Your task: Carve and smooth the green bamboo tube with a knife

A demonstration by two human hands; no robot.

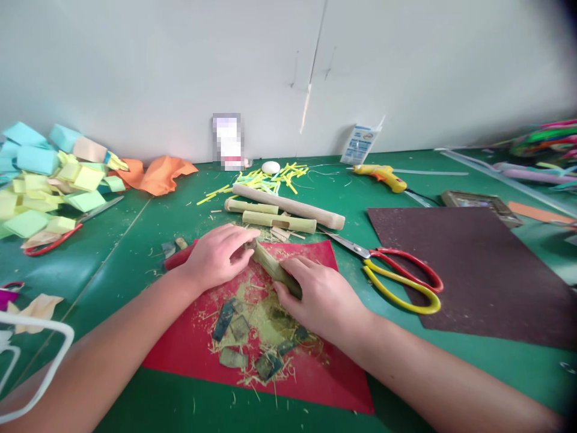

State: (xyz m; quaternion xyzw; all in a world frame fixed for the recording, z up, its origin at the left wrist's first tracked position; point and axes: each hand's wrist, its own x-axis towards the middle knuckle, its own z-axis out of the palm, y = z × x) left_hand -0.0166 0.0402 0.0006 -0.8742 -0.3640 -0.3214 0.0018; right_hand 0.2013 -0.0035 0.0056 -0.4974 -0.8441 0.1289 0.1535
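Note:
Both my hands are on a greenish bamboo piece [269, 263] held at a slant over a red sheet [180, 337]. My left hand [220, 255] has its fingertips closed on the far end. Nearer to me, my right hand [315, 291] wraps round the other end. Yellowish dust, shavings and several dark chips [233, 358] lie on the sheet below. Just beyond it are two cut bamboo pieces [293, 224] and a longer pale wooden stick [288, 205]. Scissors with red and yellow handles [401, 276] lie to the right of my right hand.
On the green table [333, 186] are folded papers [40, 180] and red-handled scissors [54, 239] at left, orange paper [160, 175], yellow strips [293, 174], a yellow glue gun [383, 176] and a dark sheet [473, 270] at right. A white frame [63, 331] stands at lower left.

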